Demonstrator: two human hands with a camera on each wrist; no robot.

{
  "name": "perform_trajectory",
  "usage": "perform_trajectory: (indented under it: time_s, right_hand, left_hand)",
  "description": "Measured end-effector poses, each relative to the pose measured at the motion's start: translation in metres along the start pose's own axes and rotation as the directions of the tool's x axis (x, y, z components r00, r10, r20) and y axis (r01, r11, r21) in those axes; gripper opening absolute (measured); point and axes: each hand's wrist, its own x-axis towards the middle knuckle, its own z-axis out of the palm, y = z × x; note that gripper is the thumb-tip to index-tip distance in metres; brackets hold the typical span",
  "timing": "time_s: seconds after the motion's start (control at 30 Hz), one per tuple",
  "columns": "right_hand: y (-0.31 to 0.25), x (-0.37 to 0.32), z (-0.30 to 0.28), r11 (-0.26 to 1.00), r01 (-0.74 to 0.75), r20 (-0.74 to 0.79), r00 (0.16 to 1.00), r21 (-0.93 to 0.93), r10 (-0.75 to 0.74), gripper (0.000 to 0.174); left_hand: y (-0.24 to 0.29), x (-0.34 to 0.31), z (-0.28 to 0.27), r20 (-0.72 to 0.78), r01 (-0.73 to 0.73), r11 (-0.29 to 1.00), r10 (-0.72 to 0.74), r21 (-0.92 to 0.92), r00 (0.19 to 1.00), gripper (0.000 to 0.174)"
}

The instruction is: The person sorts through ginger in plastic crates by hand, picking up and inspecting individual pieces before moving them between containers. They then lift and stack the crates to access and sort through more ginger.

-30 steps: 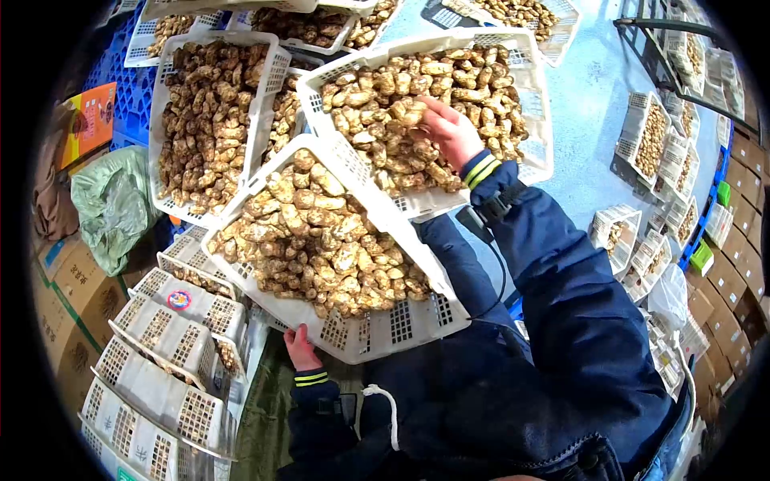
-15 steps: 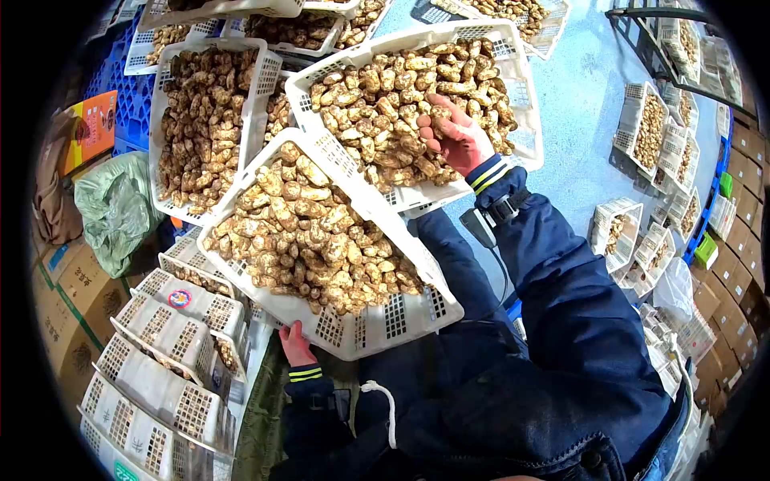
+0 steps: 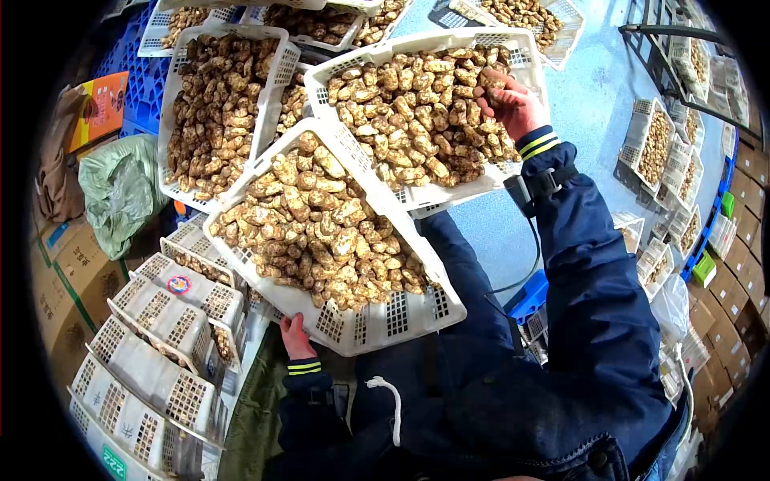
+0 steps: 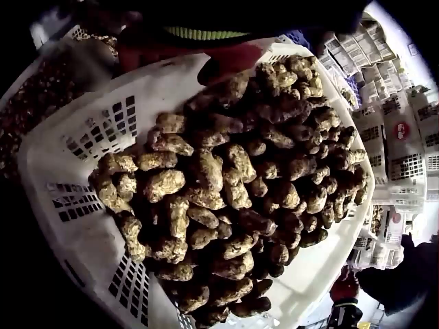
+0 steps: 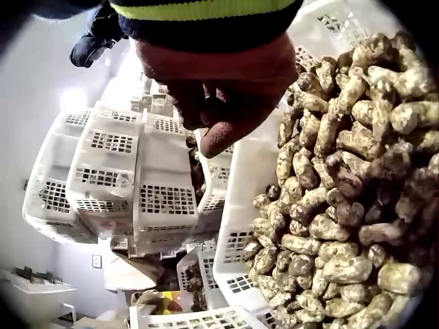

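Blue floor (image 3: pixel 589 96) beyond; L hand (image 3: pixel 297 338) at near crate (image 3: pixel 417 318), prob. steadying it; R hand (image 3: pixel 520 107) by tubers (image 3: pixel 437 104), fingers bent; both grips unclear.

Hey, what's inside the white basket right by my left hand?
The basket by your left hand holds a heap of lumpy, brown-and-tan tubers. The heap covers much of the bottom, so I can't see what's underneath.
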Motion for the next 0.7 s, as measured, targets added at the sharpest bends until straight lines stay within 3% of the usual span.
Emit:
perform_trajectory:
  time_s: [0.13,0.27,0.33,0.4,0.47,0.5,0.67,0.7]
  right_hand:
    - [0.024,-0.008,0.004,0.987,-0.089,0.031,0.996,0.130,0.086,0.049]
    - [0.037,-0.014,0.007,0.949,-0.142,0.213,0.974,0.283,0.082,0.050]
    - [0.043,-0.010,0.008,0.948,-0.117,0.206,0.977,0.297,0.056,0.049]
    - [0.040,-0.011,0.016,0.960,-0.113,0.180,0.981,0.255,0.067,0.058]
    - [0.037,-0.014,0.020,0.935,-0.104,0.196,0.980,0.340,0.038,0.055]
    - [0.038,-0.013,0.019,0.948,-0.105,0.179,0.983,0.300,0.052,0.054]
    - [0.035,-0.017,0.021,0.956,-0.122,0.167,0.983,0.267,0.079,0.054]
    - [0.038,-0.015,0.019,0.931,-0.125,0.181,0.981,0.342,0.065,0.055]
  left_hand:
    - [-0.004,0.003,0.000,0.023,-0.010,0.998,0.012,-0.057,1.000,0.034]
    - [0.000,-0.001,0.001,0.030,0.013,0.999,-0.012,-0.041,0.999,0.029]
    - [0.010,-0.010,0.009,0.034,0.007,0.999,-0.005,-0.050,0.999,0.027]
    - [0.001,0.001,-0.005,0.063,0.032,0.999,-0.030,-0.041,0.998,0.036]
    - [-0.006,0.006,-0.007,0.108,-0.124,0.987,0.113,0.099,0.988,0.034]
    - [0.001,0.000,0.001,0.005,0.017,1.000,-0.017,-0.024,1.000,0.037]
    - [0.004,-0.005,0.004,0.046,0.019,0.999,-0.017,-0.034,0.999,0.039]
    - [0.007,-0.009,0.007,0.015,0.004,0.998,-0.003,-0.059,1.000,0.035]
